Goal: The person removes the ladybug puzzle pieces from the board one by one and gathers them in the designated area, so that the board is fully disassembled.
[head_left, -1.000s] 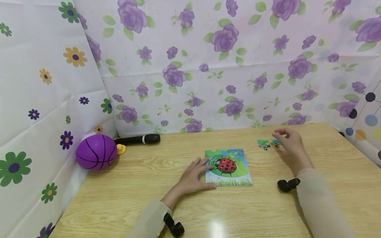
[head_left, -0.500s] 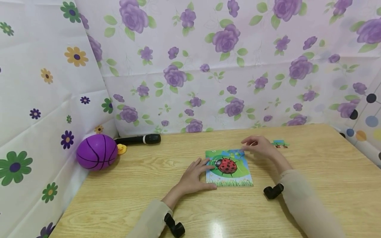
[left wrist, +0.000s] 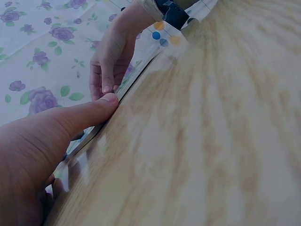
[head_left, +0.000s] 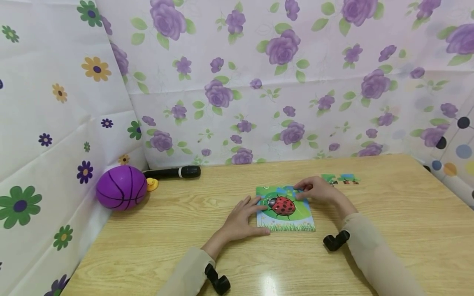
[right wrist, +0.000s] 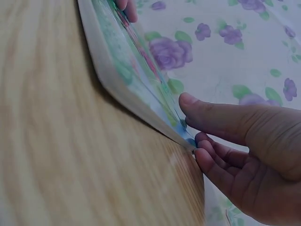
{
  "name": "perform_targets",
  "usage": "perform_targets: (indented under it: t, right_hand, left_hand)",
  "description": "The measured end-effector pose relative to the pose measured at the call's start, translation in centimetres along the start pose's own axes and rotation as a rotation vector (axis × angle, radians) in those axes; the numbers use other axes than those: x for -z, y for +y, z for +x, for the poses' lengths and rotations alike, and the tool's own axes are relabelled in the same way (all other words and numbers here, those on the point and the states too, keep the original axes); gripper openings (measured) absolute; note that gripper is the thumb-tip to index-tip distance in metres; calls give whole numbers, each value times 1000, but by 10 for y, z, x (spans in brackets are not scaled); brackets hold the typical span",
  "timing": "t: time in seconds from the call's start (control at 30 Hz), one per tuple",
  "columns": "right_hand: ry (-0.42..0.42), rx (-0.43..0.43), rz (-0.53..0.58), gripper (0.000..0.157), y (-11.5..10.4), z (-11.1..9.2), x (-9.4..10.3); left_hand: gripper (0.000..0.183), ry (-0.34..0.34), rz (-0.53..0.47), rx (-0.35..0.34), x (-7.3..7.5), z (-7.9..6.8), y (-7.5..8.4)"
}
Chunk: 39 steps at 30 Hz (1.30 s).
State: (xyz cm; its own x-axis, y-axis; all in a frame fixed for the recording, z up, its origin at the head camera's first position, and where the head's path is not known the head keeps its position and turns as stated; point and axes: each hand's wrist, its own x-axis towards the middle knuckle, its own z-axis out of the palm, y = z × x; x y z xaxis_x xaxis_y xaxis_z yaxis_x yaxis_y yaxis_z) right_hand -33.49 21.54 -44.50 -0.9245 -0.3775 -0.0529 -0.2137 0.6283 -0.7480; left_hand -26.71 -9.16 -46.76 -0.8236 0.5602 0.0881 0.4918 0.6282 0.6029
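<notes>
A square ladybug jigsaw puzzle (head_left: 283, 224) lies flat on the table, red beetle on green leaf. My left hand (head_left: 240, 220) rests at its left side, fingers spread over the edge and the thumb along the bottom edge. Over the puzzle's top right corner is my right hand (head_left: 318, 190), its thumb and fingers pinched together on what appears to be a small puzzle piece, mostly hidden by the fingers. In the right wrist view the right hand (right wrist: 244, 150) has fingertips against the corner of the puzzle (right wrist: 117, 77). The left thumb (left wrist: 94, 113) touches the puzzle's edge in the left wrist view.
Loose puzzle pieces (head_left: 349, 179) lie behind the right hand, near the table's back edge. At the back left are a purple ball (head_left: 121, 188), a yellow rubber duck (head_left: 152, 184) and a black microphone (head_left: 190, 172). Flowered cloth (head_left: 222, 123) hangs behind the wooden table (head_left: 155, 238).
My right hand has moved left from the loose pieces to the puzzle's top right corner, then slightly further over it. The left hand has stayed in place on the puzzle.
</notes>
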Motion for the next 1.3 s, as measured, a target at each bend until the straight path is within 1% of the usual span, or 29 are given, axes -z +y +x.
perform_targets:
  t: [0.13, 0.3, 0.57, 0.67, 0.8, 0.9, 1.2, 1.3]
  right_hand:
    - [-36, 4, 11, 42, 1, 0, 3]
    - [-50, -2, -2, 44, -6, 2, 3]
    - [-75, 0, -11, 40, -14, 3, 2]
    - [-98, -1, -6, 40, -14, 5, 1]
    - [-118, 20, 8, 39, -12, 5, 0]
    - [-120, 22, 24, 39, -10, 4, 1]
    - [-90, -21, 62, 42, -5, 1, 1]
    - [-76, -6, 54, 44, -4, 1, 1]
  left_hand:
    - [69, 2, 1, -2, 1, 1, -1]
    - [68, 12, -1, 2, 4, 1, -3]
    - [69, 15, -5, 8, 4, 1, -4]
    - [69, 15, -7, 7, 4, 1, -3]
    - [69, 14, -11, 5, 4, 1, -3]
    - [69, 12, -15, 1, 3, 1, -2]
    - [69, 4, -13, 2, 2, 1, 0]
    - [69, 5, -15, 3, 2, 1, 1]
